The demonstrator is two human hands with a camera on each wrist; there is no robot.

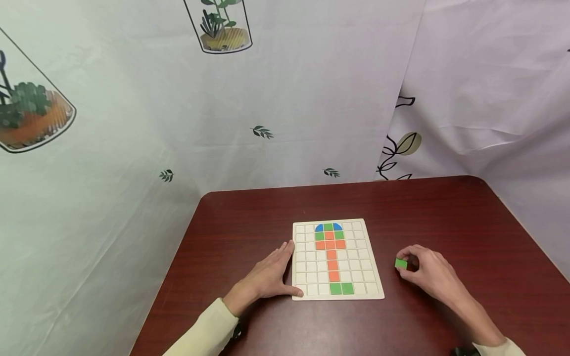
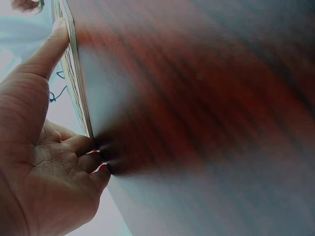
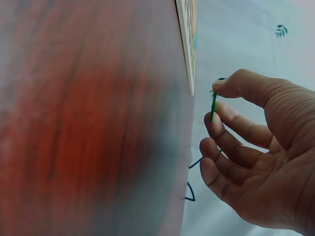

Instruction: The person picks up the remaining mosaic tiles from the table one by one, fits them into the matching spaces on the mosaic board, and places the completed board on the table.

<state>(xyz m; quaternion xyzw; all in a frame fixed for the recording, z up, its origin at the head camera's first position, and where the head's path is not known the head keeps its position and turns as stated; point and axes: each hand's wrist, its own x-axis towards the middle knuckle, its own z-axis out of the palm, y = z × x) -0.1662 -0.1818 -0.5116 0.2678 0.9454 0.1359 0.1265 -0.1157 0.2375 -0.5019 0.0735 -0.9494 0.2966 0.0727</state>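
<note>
A cream grid board (image 1: 308, 267) lies on the table, with coloured tiles set in some of its cells. Orange tiles (image 1: 331, 254) form a column with a short crossbar; green tiles (image 1: 341, 289) sit at its foot and near its head, and two blue quarter-round tiles (image 1: 337, 227) flank the top. My left hand (image 1: 269, 275) touches the board's left side, its thumb on the near left corner and its fingers spread along the edge. Right of the board, my right hand (image 1: 431, 273) pinches a thin green square tile (image 3: 213, 107) between thumb and fingertips, above the table.
The dark red-brown table (image 1: 249, 217) has rounded far corners. Behind it and along its left side hangs a pale cloth (image 1: 285, 99) printed with plants and leaves. Light sleeves (image 1: 207, 329) cover both forearms.
</note>
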